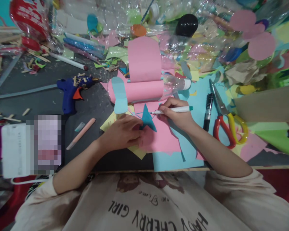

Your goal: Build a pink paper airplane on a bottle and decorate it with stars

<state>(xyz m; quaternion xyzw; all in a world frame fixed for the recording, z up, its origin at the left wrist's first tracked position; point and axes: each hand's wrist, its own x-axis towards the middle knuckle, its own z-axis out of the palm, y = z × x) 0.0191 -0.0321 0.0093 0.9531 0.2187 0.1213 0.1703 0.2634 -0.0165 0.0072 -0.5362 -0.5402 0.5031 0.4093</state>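
My right hand (177, 112) grips a white marker (177, 109) with a green end, its tip at the edge of a pointed blue paper cutout (146, 119). The cutout lies on a sheet of pink paper (163, 138), where thin blue lines show beside it. With curled fingers, my left hand (125, 132) presses the left side of the cutout and hides part of it. Just beyond both hands lies a plastic bottle (175, 84) wrapped in pink paper (144, 89), with a light blue paper strip (119, 94) across its left end.
To the left lie a blue glue gun (71, 93), a peach pen (83, 131) and a phone (49, 141). Scissors (223, 112) and a black marker (208, 110) are at the right. Plastic bottles and paper scraps crowd the back, with a red bottle (30, 22) at far left.
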